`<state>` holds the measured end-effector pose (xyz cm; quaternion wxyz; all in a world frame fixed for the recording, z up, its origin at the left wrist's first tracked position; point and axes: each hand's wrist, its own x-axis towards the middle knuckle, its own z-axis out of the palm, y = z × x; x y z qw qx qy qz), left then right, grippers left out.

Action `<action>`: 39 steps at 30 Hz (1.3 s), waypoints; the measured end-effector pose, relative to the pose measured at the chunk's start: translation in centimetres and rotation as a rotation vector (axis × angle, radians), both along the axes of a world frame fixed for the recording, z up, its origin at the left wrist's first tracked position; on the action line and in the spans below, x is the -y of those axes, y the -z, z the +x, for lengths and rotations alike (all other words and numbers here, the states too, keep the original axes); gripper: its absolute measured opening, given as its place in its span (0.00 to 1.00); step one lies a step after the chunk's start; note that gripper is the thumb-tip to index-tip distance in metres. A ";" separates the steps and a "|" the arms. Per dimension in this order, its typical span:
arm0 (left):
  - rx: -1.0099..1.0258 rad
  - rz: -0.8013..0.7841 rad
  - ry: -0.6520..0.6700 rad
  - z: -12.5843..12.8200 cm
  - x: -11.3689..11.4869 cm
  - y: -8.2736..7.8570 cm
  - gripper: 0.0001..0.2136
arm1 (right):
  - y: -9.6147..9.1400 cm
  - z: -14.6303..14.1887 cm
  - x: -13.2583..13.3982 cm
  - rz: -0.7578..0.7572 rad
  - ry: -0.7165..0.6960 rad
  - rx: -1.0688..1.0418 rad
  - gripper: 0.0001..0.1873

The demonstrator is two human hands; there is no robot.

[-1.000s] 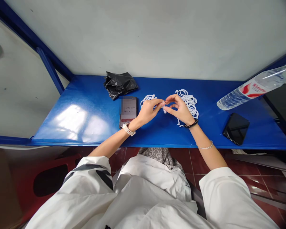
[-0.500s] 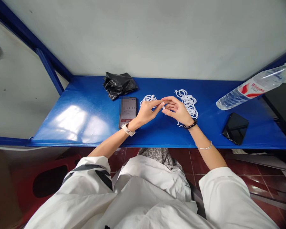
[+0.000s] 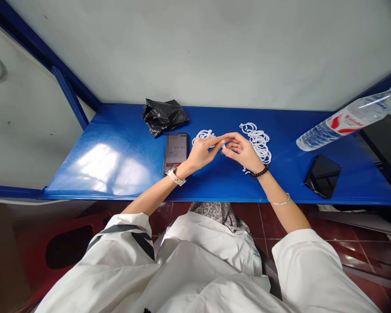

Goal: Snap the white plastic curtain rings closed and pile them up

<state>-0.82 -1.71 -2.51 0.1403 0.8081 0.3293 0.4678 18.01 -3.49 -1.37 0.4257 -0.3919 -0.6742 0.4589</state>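
Observation:
Over the blue table, my left hand point(image 3: 200, 153) and my right hand point(image 3: 243, 152) meet at the fingertips. Both are closed in a pinch around a small white plastic piece point(image 3: 223, 146), most of it covered by the fingers. A small heap of thin white plastic rings point(image 3: 203, 134) lies just behind my left hand, partly hidden by it. Beside and behind my right hand is a larger heap of white rings point(image 3: 261, 147) with small end tabs. A loose white bit point(image 3: 246, 171) shows by my right wrist.
A phone with a running timer point(image 3: 176, 150) lies left of my left wrist, below a crumpled black plastic bag point(image 3: 165, 115). On the right are a water bottle point(image 3: 345, 119) and a dark phone point(image 3: 322, 176). The blue table point(image 3: 74, 139) meets a grey wall behind.
My hands keep nearly the same pose, fingers still pinched together around the white piece. The phone timer has advanced by one second, and the view has shifted slightly.

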 end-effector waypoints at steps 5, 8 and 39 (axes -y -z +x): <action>0.002 0.019 0.022 0.1 -0.1 -0.2 0.19 | 0.0 0.1 -0.1 0.041 0.043 0.045 0.23; -0.039 0.011 0.021 0.0 -0.3 -0.4 0.17 | -0.1 0.2 -0.3 0.098 0.097 0.112 0.24; -0.834 0.267 0.403 3.6 4.2 1.6 0.19 | 2.3 3.4 -2.7 0.315 0.351 0.949 0.19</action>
